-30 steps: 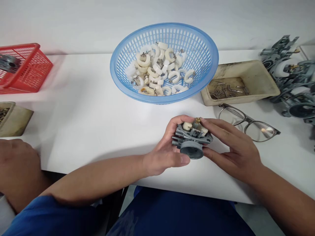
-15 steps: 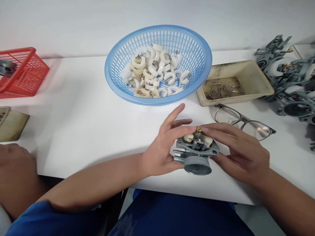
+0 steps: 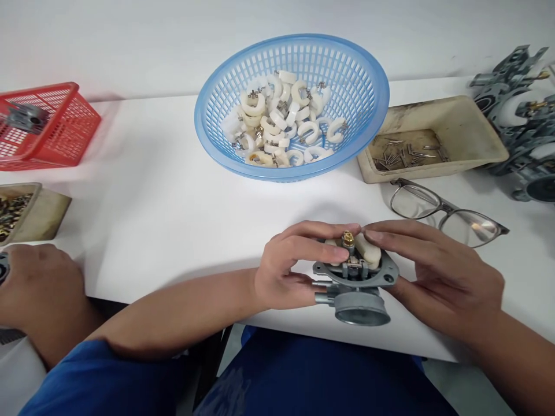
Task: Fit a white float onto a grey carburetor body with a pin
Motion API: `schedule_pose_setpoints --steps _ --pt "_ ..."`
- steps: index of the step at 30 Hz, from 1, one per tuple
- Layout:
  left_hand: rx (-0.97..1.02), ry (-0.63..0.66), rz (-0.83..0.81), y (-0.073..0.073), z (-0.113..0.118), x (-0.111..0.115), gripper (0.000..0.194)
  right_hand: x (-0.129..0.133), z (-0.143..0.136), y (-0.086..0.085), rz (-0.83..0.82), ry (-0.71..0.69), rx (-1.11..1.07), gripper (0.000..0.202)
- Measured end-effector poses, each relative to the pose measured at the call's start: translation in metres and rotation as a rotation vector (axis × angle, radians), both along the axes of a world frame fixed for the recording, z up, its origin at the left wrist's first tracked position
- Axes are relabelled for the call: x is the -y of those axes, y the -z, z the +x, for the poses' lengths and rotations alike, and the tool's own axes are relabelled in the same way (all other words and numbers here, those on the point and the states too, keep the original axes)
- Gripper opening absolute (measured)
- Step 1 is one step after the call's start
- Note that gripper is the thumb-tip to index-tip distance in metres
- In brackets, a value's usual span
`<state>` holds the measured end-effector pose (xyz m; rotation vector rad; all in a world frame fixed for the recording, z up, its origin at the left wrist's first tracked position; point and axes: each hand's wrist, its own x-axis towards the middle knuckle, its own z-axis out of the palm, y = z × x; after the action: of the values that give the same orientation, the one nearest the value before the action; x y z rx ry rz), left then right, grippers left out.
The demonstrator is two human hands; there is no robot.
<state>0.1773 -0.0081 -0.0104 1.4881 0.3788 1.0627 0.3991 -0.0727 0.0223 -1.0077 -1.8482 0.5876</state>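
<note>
Between my two hands, over the front of the table, is a grey metal carburetor (image 3: 362,309) with its round mouth facing me. A white float (image 3: 368,252) sits in its open top around a brass jet (image 3: 348,238). My left hand (image 3: 290,263) grips the left side, its index finger lying on the float beside the jet and its thumb lower down. From the right, my right hand (image 3: 446,274) closes on the body, fingertips at the float's far right edge, thumb partly hidden behind the body.
A blue basket (image 3: 208,147) holds several white floats. Right of it stand a beige tray (image 3: 472,138) of thin metal pins, eyeglasses (image 3: 446,207) and piled carburetors (image 3: 520,115). At left are a red basket (image 3: 80,133), a bin of brass parts (image 3: 50,216) and another person's hand (image 3: 43,283).
My left fingers, stretched up and apart before, have come down over the float and jet. The view has shifted slightly left. At far left, the other person's hand now shows holding a grey part.
</note>
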Motion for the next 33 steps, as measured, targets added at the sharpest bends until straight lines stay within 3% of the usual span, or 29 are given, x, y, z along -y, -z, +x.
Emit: schedule_pose_setpoints --steps 5,8,11,15,22,33 --pt "-0.147 -0.073 0.051 0.003 0.0 0.001 0.037 0.001 0.0 -0.003 0.03 0.006 0.078 0.073" --pt "-0.031 -0.112 0.177 0.0 0.002 -0.001 0.039 0.0 0.001 -0.003 0.013 -0.024 0.097 0.069" --pt "0.076 -0.115 0.302 0.0 0.006 -0.004 0.057 -0.001 0.003 -0.003 -0.01 -0.033 0.121 0.061" --pt "0.115 -0.11 0.376 0.004 0.01 -0.008 0.06 -0.004 0.003 -0.002 -0.003 -0.032 0.142 0.061" --pt "0.106 -0.107 0.398 0.009 0.009 -0.009 0.071 -0.003 0.001 -0.002 0.037 -0.001 0.188 0.066" --pt "0.025 -0.127 0.402 0.005 0.009 -0.01 0.062 -0.005 0.004 0.003 0.0 -0.025 0.161 0.057"
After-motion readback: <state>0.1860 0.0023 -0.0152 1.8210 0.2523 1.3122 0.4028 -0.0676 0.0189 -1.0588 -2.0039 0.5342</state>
